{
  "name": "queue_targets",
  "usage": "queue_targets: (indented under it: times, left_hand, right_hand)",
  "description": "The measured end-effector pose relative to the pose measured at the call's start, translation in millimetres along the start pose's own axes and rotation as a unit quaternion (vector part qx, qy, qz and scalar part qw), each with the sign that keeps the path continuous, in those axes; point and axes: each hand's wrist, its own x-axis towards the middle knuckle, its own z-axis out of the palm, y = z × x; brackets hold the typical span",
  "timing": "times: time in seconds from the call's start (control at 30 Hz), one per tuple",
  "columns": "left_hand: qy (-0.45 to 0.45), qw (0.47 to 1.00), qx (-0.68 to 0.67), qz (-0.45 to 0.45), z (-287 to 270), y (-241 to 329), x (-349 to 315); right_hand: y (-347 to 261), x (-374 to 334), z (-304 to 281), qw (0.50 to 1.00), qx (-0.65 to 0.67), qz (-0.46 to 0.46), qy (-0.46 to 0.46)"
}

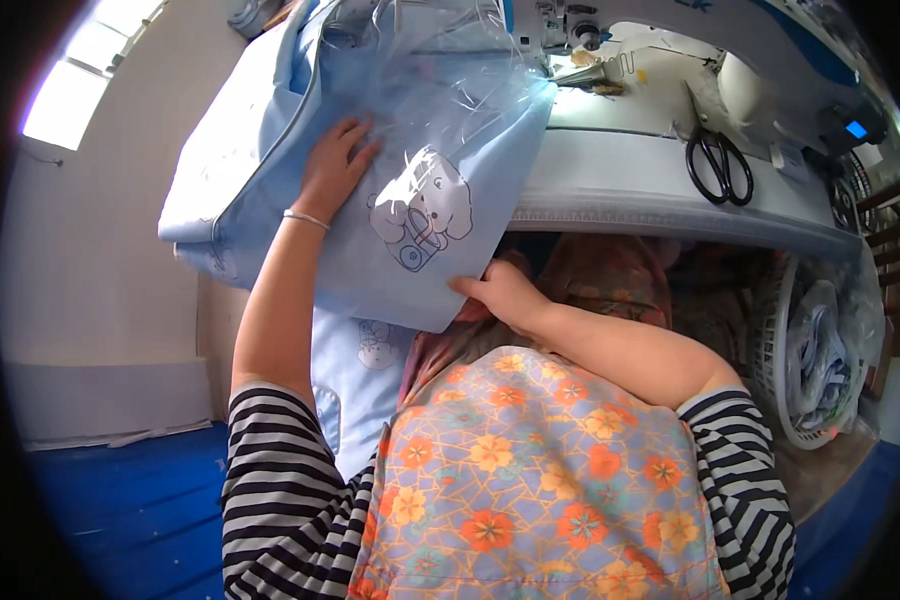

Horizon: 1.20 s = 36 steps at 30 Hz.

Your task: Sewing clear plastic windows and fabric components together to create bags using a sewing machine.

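Pale-blue fabric bag (410, 190), soft with a glossy clear film panel and cartoon print, lies at twelve o'clock; your left hand (332, 165) presses it flat, fingers spread, your right hand (500, 292) pinches its lower corner.

1. I cannot see the fingertips of my right hand (505, 292); they are tucked under the edge of the light blue fabric (410, 200).
2. The sewing machine (610, 40) is cut off by the top rim.
3. What fills the white basket (775, 370) is too jumbled to tell.
4. The small blue screen (856, 128) is unreadable.
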Motion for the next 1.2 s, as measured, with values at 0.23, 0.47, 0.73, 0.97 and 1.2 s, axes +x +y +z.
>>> queue_targets:
  times: [0.23,0.47,0.73,0.97,1.2]
  left_hand:
    - [0.127,0.989,-0.066,0.027,-22,20,-16]
    - [0.205,0.975,-0.013,0.089,-89,78,9]
    - [0.171,0.980,0.096,0.034,-102,-27,9]
    - [-0.031,0.960,0.279,-0.013,-78,42,56]
    - [0.007,0.990,0.129,0.049,-44,119,56]
  right_hand:
    - [-69,-28,-29,0.989,-0.137,-0.039,-0.034]
    - [-88,26,6,0.982,0.174,-0.068,0.035]
    - [-52,-45,-34,0.918,0.352,-0.053,-0.175]
    - [-38,-36,-50,0.974,0.209,-0.028,0.086]
    - [-59,-11,-28,0.988,0.079,-0.013,0.130]
